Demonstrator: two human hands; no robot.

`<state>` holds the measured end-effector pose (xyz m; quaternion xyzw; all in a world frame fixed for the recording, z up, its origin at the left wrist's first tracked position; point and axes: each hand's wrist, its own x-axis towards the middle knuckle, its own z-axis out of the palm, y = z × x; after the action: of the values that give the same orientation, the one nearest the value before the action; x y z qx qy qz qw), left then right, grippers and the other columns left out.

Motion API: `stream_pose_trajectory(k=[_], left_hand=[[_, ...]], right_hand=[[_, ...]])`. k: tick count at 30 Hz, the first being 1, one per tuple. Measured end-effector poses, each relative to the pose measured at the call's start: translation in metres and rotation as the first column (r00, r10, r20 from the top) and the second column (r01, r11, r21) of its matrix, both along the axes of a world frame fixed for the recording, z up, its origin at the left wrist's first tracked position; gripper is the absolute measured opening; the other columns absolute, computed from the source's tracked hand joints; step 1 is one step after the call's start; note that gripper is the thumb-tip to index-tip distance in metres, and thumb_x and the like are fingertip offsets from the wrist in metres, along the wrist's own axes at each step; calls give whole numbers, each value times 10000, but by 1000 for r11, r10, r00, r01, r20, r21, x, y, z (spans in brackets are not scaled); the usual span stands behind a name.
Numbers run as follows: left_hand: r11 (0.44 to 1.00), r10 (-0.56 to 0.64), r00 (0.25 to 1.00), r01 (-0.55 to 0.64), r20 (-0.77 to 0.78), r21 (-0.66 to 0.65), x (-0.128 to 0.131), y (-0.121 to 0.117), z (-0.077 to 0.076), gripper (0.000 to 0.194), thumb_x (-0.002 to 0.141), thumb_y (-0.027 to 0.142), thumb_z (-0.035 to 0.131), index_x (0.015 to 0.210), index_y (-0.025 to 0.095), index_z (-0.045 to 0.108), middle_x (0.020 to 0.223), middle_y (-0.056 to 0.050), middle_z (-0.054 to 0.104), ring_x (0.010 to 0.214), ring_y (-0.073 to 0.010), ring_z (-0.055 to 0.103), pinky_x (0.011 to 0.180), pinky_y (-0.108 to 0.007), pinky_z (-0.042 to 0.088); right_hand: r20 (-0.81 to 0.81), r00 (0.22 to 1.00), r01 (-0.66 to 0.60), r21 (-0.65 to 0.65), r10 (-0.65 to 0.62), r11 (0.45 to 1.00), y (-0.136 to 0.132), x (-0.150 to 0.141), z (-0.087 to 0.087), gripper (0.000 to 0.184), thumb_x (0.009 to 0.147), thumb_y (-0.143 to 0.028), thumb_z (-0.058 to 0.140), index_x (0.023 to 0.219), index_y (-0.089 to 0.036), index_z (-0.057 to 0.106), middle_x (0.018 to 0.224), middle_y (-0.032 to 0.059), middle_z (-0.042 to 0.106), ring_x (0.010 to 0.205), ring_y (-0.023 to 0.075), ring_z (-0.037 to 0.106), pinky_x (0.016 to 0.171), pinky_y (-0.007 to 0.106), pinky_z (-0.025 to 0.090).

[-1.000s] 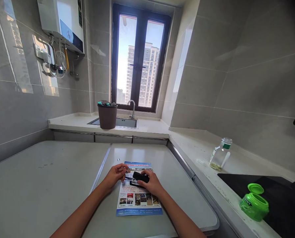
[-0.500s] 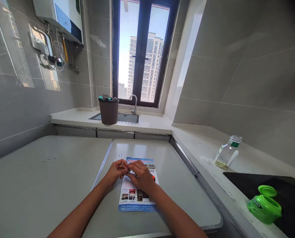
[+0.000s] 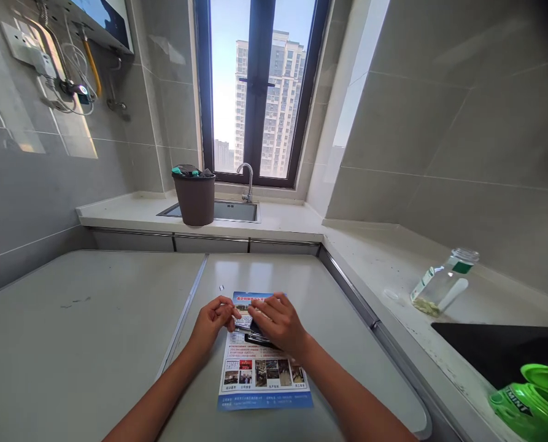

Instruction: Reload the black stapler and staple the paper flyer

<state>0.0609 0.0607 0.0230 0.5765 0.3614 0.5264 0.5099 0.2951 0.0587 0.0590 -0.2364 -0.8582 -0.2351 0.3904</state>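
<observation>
- Our left fingers are curled nearly closed by the stapler's metal end; can't tell if they're gripping anything.
- Our right fingers drape loosely over the black stapler.
- It's above the printed flyer on the table.

Right hand covers much of the black stapler above the leaflet; leaflet's small print unreadable; green tub right of it cut off.
</observation>
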Motion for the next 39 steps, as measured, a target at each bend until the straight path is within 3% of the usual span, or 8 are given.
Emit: stream_pose_trajectory(k=[4, 10, 13, 16, 23, 29, 33, 39], left_hand=[[964, 267, 852, -227, -451, 140, -6, 1, 0, 292, 970, 496, 578, 891, 217, 609, 716, 5, 675, 644, -174, 605, 654, -287, 447], [966, 247, 607, -97, -756, 238, -12, 21, 5, 236, 961, 392, 523, 862, 224, 655, 870, -48, 725, 835, -238, 676, 746, -342, 497], [908, 383, 544, -74, -747, 411, -24, 47, -5, 255, 968, 352, 489, 1000, 211, 700, 1111, -112, 725, 1072, -290, 674, 945, -430, 529], [855, 473, 470, -43, -745, 516, -43, 72, -25, 375, 997, 345, 456, 1251, 192, 686, 1407, -159, 631, 1275, -319, 609, 1087, -506, 488], [917, 368, 279, 49, -887, 396, -61, 83, -55, 523, 1062, 402, 395, 1553, 256, 501, 1628, -104, 470, 1527, -359, 377, 1204, -656, 313], [900, 381, 343, 74, -859, 429, -58, 82, -44, 377, 1028, 183, 393, 1216, 246, 714, 1343, -97, 701, 1253, -279, 625, 1075, -488, 457], [909, 366, 370, 57, -854, 414, -53, 78, -37, 312, 1030, 169, 393, 979, 227, 695, 1061, -81, 724, 989, -253, 660, 875, -411, 498], [887, 420, 397, 10, -816, 462, -48, 74, -39, 281, 1027, 190, 467, 1207, 247, 676, 1118, -78, 703, 1036, -271, 641, 896, -420, 477]], right_hand=[[-263, 909, 233, -322, -323, 918, 38, 65, -7, 168, 1011, -230, 598, 946, -230, 753, 1003, 57, 799, 914, 236, 631, 844, 395, 458], [-251, 686, 382, -675, -683, 631, 89, 144, -45, 256, 958, -343, 584, 859, -207, 776, 863, 97, 754, 829, 257, 636, 778, 364, 474], [-267, 632, 440, -650, -728, 620, 103, 149, -57, 270, 968, -350, 559, 899, -193, 768, 876, 109, 736, 890, 267, 636, 788, 351, 464], [-192, 695, 455, -629, -693, 631, 111, 144, -66, 222, 973, -286, 549, 886, -200, 735, 899, 96, 738, 946, 265, 626, 813, 340, 456], [2, 737, 523, -634, -676, 569, 111, 136, -82, 162, 939, -195, 566, 819, -208, 674, 949, 79, 703, 942, 243, 610, 845, 336, 449], [-31, 759, 471, -665, -651, 580, 116, 138, -85, 140, 935, -241, 562, 917, -202, 695, 1007, 97, 696, 985, 265, 600, 911, 378, 466], [-111, 760, 388, -713, -640, 584, 111, 142, -86, 188, 932, -279, 553, 1019, -195, 697, 1043, 101, 706, 1001, 272, 610, 931, 392, 479], [-172, 703, 384, -725, -690, 572, 100, 143, -84, 209, 924, -324, 532, 1012, -204, 679, 1024, 110, 709, 885, 258, 637, 828, 378, 485]])
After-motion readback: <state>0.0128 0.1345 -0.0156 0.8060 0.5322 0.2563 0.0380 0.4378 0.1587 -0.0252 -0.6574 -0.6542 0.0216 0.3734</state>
